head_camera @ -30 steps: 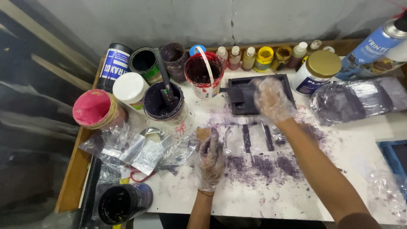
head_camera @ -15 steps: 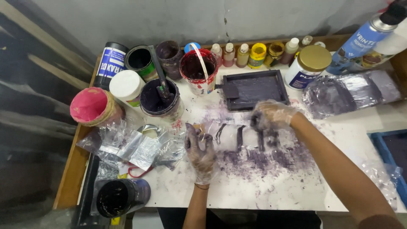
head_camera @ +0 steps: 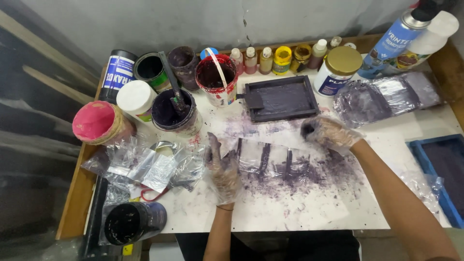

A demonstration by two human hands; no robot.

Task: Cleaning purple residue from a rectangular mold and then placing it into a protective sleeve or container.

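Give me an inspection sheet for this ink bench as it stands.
Surface: white table top, smeared with purple ink in the middle.
Job's things: clear plastic sheet with dark ink bars, lying flat under both hands; dark rectangular tray behind it.
Clutter: open ink tub with stirrer, red bucket, pink-lidded tub, row of small bottles, spray can, crumpled foil and film.
Grippers: left hand gloved, ink-stained, flat on the sheet's edge; right hand gloved, curled, on the table at the sheet's far corner.
Cables: nothing seen.
Surroundings: grey wall behind.
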